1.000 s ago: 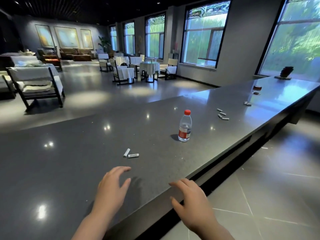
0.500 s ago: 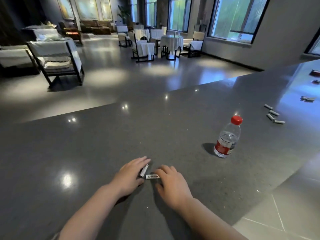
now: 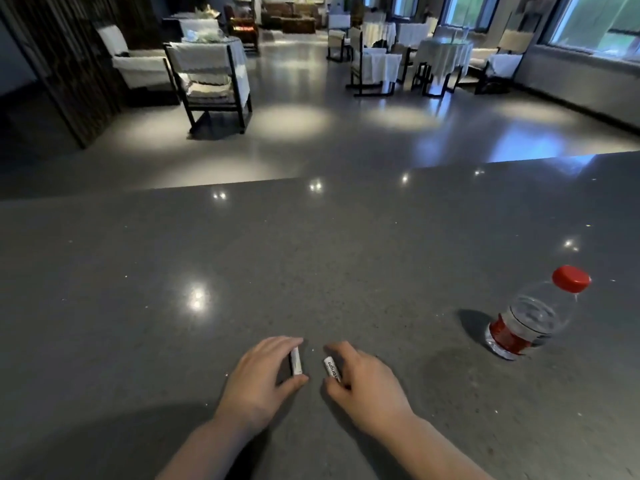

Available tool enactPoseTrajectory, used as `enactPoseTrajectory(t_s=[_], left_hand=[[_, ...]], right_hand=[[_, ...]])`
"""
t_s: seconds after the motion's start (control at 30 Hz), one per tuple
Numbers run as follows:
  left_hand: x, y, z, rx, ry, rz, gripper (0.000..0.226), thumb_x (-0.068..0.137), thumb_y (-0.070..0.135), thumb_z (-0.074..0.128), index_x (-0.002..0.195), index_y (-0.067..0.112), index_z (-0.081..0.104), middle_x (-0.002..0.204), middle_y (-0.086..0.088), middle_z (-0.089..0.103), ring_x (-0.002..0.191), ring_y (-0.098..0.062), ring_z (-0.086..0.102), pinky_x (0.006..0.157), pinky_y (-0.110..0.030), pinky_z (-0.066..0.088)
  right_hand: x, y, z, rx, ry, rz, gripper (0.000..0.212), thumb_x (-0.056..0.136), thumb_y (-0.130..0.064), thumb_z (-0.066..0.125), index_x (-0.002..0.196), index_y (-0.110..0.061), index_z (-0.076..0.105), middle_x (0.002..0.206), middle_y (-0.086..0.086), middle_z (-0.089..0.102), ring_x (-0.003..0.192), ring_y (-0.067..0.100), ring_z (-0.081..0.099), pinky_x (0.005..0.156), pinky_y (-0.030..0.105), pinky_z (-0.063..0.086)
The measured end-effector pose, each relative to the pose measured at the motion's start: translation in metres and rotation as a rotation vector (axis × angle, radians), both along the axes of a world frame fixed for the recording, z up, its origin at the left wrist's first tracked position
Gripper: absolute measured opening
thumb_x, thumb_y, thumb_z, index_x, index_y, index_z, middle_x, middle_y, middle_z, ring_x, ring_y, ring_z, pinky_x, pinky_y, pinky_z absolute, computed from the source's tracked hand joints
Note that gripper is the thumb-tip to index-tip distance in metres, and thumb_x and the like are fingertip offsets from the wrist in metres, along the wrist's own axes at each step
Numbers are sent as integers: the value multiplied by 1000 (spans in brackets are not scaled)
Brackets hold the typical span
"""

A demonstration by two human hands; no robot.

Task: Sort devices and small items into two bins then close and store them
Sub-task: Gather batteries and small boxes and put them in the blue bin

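Since before, our left hand (image 3: 263,375) and right hand (image 3: 367,382) each pinch one battery (image 3: 296,361) (image 3: 331,368) off the table (image 3: 346,254) for sorting.

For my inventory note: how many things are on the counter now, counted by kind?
White batteries: 2, one held in the left hand, one in the right hand
Water bottles with red cap: 1
Total: 3
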State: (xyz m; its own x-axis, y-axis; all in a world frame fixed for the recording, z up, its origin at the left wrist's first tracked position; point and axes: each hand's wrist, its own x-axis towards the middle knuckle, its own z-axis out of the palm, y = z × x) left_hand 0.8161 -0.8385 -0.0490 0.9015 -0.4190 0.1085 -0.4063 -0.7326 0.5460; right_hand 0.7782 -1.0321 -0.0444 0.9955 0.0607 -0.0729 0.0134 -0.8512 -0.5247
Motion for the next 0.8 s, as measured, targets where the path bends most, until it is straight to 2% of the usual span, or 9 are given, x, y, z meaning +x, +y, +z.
enactPoseTrajectory(t_s=[0.1,0.2,0.27,0.4,0.5,0.63,0.73,0.8], left_hand=[[-20,-3,-7,-46,-5,58,61,79,48,67,134,32,48,136,20,44,131,1,35,108,-14,20],[-28,-6,-8,-82,-24,107,62,75,43,74,131,25,53,134,13,50,129,-4,40,110,-23,27],[-29,-8,-5,-89,-21,106,62,74,40,76,130,24,54,133,12,51,128,-5,41,109,-25,30],[-30,-11,0,-116,-23,109,61,72,31,78,128,28,54,131,20,48,123,-1,43,105,-18,30],[-32,-12,3,-113,-12,119,58,74,28,77,128,30,55,128,22,47,121,0,43,104,-15,29],[-35,-15,6,-135,8,158,53,74,29,78,123,28,59,123,22,50,119,1,45,103,-17,33],[-40,-15,12,-194,37,221,49,73,32,79,118,28,61,120,22,54,116,3,47,102,-19,35],[-47,-9,20,-280,36,304,46,71,29,80,114,33,62,118,24,56,113,7,49,100,-16,36]], right_hand=[[3,-7,3,-8,29,74,42,84,-43,55,125,-37,48,103,-4,64,98,19,60,78,28,45],[5,-14,8,-6,33,139,49,80,-52,62,124,-35,50,99,-7,63,97,15,59,77,27,43],[5,-18,10,-3,23,183,59,75,-57,66,127,-35,48,107,-10,58,101,11,57,83,26,44],[2,-24,9,71,18,237,74,66,-52,72,132,-36,44,120,-16,43,109,8,54,91,29,47],[2,-26,6,128,7,254,67,69,-45,71,130,-35,46,122,-19,42,111,4,51,92,27,46],[5,-28,3,135,-32,275,56,70,-44,71,121,-37,51,117,-22,47,99,-1,52,86,22,45],[7,-29,4,176,-31,242,52,59,-47,74,106,-41,55,103,-23,53,81,-6,50,73,14,43],[10,-25,8,205,-53,248,49,52,-50,75,97,-45,55,96,-24,54,82,-8,51,66,9,40]])
